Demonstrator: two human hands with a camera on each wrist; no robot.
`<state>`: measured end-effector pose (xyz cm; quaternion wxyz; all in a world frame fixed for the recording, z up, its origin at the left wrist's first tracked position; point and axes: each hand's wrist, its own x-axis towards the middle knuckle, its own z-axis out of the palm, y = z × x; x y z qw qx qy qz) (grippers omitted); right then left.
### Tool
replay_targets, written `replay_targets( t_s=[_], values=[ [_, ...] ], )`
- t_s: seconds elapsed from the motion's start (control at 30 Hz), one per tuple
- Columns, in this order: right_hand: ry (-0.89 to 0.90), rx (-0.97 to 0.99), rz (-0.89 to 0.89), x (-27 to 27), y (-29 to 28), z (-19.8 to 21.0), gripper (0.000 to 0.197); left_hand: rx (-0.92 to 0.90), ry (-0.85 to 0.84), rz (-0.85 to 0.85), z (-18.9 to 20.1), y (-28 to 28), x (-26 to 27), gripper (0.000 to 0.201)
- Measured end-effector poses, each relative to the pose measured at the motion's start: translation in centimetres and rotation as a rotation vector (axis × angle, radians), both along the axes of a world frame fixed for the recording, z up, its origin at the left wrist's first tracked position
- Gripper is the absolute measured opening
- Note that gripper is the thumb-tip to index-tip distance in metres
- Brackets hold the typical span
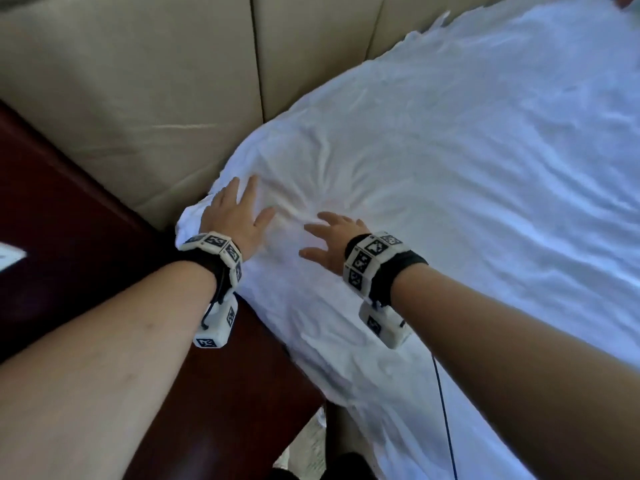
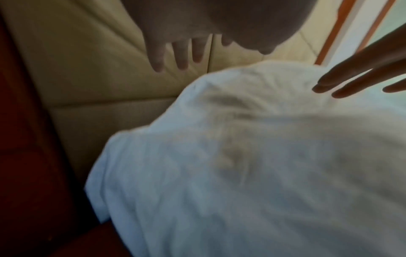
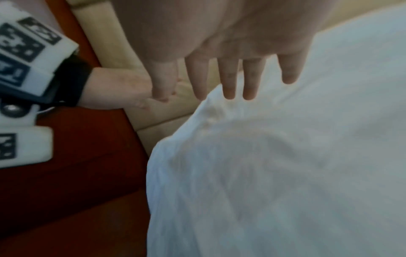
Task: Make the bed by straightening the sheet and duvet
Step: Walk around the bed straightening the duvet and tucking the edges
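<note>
A white duvet (image 1: 450,174) covers the bed, wrinkled, with its near corner (image 1: 194,216) bunched beside the headboard. My left hand (image 1: 239,213) lies flat with spread fingers on that corner. My right hand (image 1: 329,240) hovers just to its right, fingers spread and straight, over creases radiating from a dip in the cloth. In the left wrist view the left hand's fingers (image 2: 180,55) hang straight above the duvet (image 2: 252,165), and the right hand's fingertips (image 2: 342,87) enter from the right. The right wrist view shows the right hand's straight fingers (image 3: 228,81) over the duvet (image 3: 274,173). No sheet shows.
A beige padded headboard (image 1: 138,81) rises behind the bed's top edge. A dark red-brown wooden nightstand (image 1: 76,230) stands left of the bed, under my left forearm. A thin dark cable (image 1: 446,427) hangs from my right wrist device. Patterned floor (image 1: 311,445) shows below.
</note>
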<state>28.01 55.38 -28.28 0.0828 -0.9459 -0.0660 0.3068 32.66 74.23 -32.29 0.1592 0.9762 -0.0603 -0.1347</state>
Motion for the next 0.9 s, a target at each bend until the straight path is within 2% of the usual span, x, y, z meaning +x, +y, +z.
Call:
replay_targets(
  t_s=[0.2, 0.33, 0.5, 0.7, 0.9],
  values=[
    [-0.242, 0.04, -0.298, -6.7, -3.8, 12.6, 0.057, 0.028, -0.074, -0.246, 13.4, -3.7, -3.1, 0.063],
    [-0.323, 0.025, -0.469, -14.0, -8.5, 21.2, 0.056, 0.072, -0.131, -0.419, 22.2, -9.8, -7.0, 0.059],
    [-0.449, -0.046, -0.652, -24.2, -15.9, 30.9, 0.054, 0.025, -0.201, -0.615, 31.4, -19.2, -13.5, 0.06],
    [-0.559, -0.096, -0.881, -40.4, -25.0, 37.7, 0.052, -0.087, -0.34, -0.843, 40.0, -32.1, -26.7, 0.059],
    [-0.566, -0.213, -1.09, -63.0, -34.9, 40.2, 0.054, -0.153, -0.414, -1.066, 43.2, -46.2, -46.6, 0.059]
  ],
)
